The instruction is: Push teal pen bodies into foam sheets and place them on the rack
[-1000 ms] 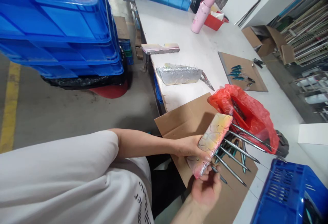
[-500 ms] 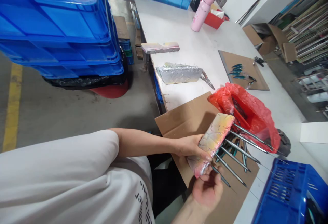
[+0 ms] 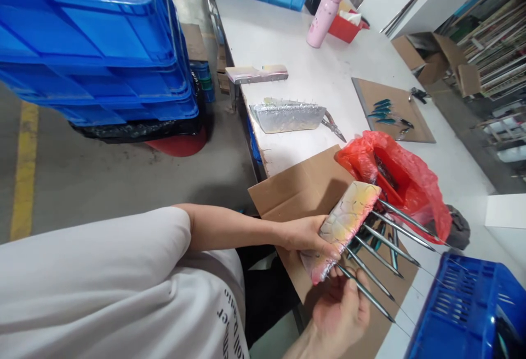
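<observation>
My left hand (image 3: 310, 237) is closed around a block (image 3: 349, 214) painted yellow, white and pink, its surface cracked, with a rough silvery edge. Several slim dark tapered rods (image 3: 380, 257) with thin wire tips stick out of that edge toward the right. My right hand (image 3: 341, 309) is below the block, thumb and fingers closed on the lowest rod (image 3: 372, 297) near its block end. Some of its fingertips are hidden behind the rod and block. Beneath lies a cardboard sheet (image 3: 302, 183), and more dark and teal rods show behind the held ones.
A red plastic bag (image 3: 423, 183) lies beyond the block, near a blue basket (image 3: 456, 293). On the white table (image 3: 283, 35) are another silvery block (image 3: 290, 117), pliers (image 3: 333, 126), a board with teal pieces (image 3: 405, 129) and a pink bottle (image 3: 324, 16). Blue crates (image 3: 94, 35) stand left.
My right hand has shifted right and slightly down. The lowest rod now reaches farther out to the lower right. My left hand and the block have hardly moved.
</observation>
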A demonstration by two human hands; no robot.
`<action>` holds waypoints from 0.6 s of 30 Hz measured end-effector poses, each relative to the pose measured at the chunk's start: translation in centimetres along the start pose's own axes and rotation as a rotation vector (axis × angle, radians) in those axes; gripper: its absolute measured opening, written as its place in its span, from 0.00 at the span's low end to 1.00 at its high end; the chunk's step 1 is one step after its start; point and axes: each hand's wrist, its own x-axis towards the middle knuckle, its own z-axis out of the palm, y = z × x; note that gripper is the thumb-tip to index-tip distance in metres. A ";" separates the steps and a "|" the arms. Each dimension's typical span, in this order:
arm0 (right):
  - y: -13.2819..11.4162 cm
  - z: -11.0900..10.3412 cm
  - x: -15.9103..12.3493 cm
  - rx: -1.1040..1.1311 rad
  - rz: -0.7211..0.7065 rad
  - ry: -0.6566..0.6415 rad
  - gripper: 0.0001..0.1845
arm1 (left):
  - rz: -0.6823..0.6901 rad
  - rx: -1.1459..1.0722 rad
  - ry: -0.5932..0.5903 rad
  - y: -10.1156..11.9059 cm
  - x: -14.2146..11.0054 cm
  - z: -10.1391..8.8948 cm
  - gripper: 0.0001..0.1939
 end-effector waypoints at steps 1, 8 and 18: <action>0.0 0.1 0.0 -0.007 -0.010 0.005 0.17 | -0.004 -0.015 -0.009 0.1 0.0 0.0 0.27; -0.1 0.8 -0.3 -0.044 -0.033 0.038 0.16 | 0.001 -0.074 -0.027 0.1 -0.1 0.2 0.26; -0.2 0.7 0.2 -0.092 -0.003 -0.024 0.19 | 0.062 -0.060 0.037 0.2 0.0 0.5 0.25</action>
